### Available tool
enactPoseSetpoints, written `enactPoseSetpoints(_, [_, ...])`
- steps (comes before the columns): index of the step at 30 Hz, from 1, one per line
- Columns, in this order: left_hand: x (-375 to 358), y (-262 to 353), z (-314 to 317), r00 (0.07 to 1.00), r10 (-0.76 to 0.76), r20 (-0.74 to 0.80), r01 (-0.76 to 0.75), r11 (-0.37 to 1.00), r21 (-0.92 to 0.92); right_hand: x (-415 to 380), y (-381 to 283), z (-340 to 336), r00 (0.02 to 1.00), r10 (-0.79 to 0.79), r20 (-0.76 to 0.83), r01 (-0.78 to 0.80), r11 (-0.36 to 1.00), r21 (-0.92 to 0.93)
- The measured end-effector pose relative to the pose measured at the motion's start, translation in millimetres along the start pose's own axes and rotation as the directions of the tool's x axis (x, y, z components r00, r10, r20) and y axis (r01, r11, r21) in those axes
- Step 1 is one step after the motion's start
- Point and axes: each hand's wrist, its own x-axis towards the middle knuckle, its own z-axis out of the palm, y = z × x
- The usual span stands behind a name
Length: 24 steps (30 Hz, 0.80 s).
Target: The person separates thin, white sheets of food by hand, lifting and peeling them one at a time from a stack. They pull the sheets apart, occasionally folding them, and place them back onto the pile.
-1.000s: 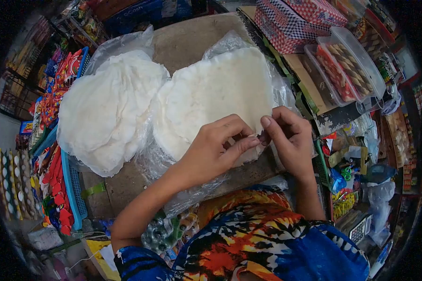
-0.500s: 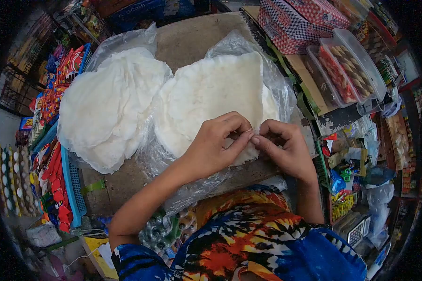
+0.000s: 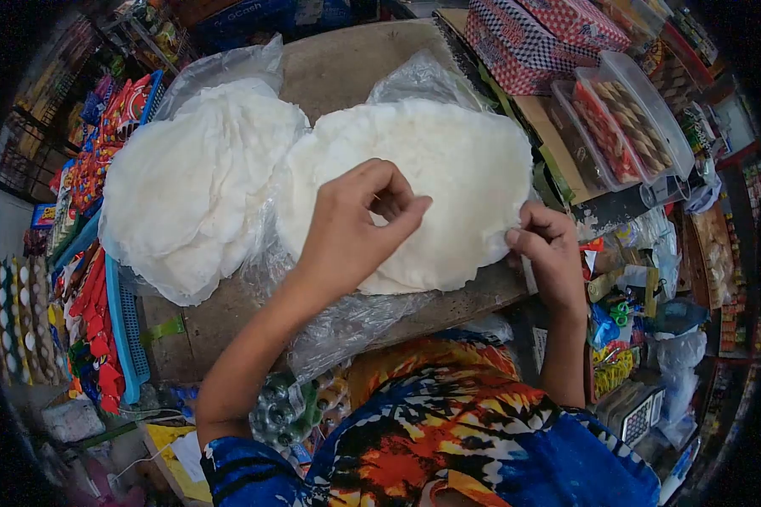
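A stack of thin, round, off-white wrapper sheets [image 3: 469, 156] lies on clear plastic in front of me. At its right edge, my right hand [image 3: 551, 253] pinches the rim of the top sheet between thumb and fingers. My left hand [image 3: 368, 220] hovers over the middle of this stack, its fingers curled towards the thumb and nothing visible in them. To the left sits a second, more wrinkled pile of wrapper sheets [image 3: 194, 186], partly overlapping its own plastic. Crumpled clear plastic [image 3: 342, 334] shows below the right stack.
The stacks rest on a brown board [image 3: 347, 72]. A blue basket [image 3: 127, 329] with packaged snacks borders it on the left. Clear tubs [image 3: 643, 127] of rolled sticks and a checkered box [image 3: 537, 42] stand at upper right. Bottles [image 3: 283, 410] lie below the board.
The top sheet's folded-over right side now lies spread flat. My right hand has moved right with its edge, while my left hand has come away up and to the left.
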Motion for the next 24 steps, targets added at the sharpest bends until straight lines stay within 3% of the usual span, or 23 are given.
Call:
enactPoseSetpoints(4, [-1.8,3.9,12.0,0.983,0.147,-0.114,-0.151,0.988,-0.025,-0.1,-1.9,11.2,0.995,0.045,0.089,-0.052,0.996,0.076])
enactPoseSetpoints(6, [-2.7,3.1,12.8,0.961,0.277,0.016,-0.277,0.961,0.013,0.3,-1.4,15.5,0.993,0.013,0.115,-0.028,0.991,0.133])
enactPoseSetpoints(10, [-7.2,6.6,20.1,0.959,0.247,0.142,-0.242,0.969,-0.052,1.8,-7.4,21.4,0.987,0.0,0.162,-0.015,0.996,0.088])
enactPoseSetpoints(12, [-7.0,1.1,23.1,0.965,0.238,0.114,-0.23,0.97,-0.076,2.8,-8.8,24.9,0.979,-0.039,0.201,0.024,0.997,0.075])
enactPoseSetpoints(14, [-7.2,-2.1,20.7,0.976,0.138,0.166,-0.111,0.981,-0.161,4.1,-10.1,26.0,0.973,-0.03,0.228,0.017,0.998,0.059])
enactPoseSetpoints(16, [-7.5,1.0,19.5,0.975,0.161,0.153,-0.147,0.984,-0.097,5.0,-10.5,27.3,0.968,-0.021,0.252,0.011,0.999,0.044])
enactPoseSetpoints(19, [-8.6,4.5,21.0,0.975,0.187,0.123,-0.187,0.982,-0.015,5.6,-12.4,28.8,0.972,-0.065,0.225,0.065,0.998,0.007])
enactPoseSetpoints(21, [-9.7,6.0,19.7,0.978,0.184,0.096,-0.186,0.983,0.008,5.4,-15.6,29.9,0.989,0.025,0.144,-0.011,0.995,-0.1])
enactPoseSetpoints(23, [-8.8,7.7,16.0,0.999,0.037,0.037,-0.037,0.999,0.011,8.8,-12.8,28.3,0.995,0.032,0.092,-0.017,0.988,-0.151])
enactPoseSetpoints(24, [-7.8,6.3,15.2,0.999,0.037,0.034,-0.037,0.999,0.012,10.1,-12.1,27.2,0.999,0.034,0.035,-0.026,0.979,-0.202])
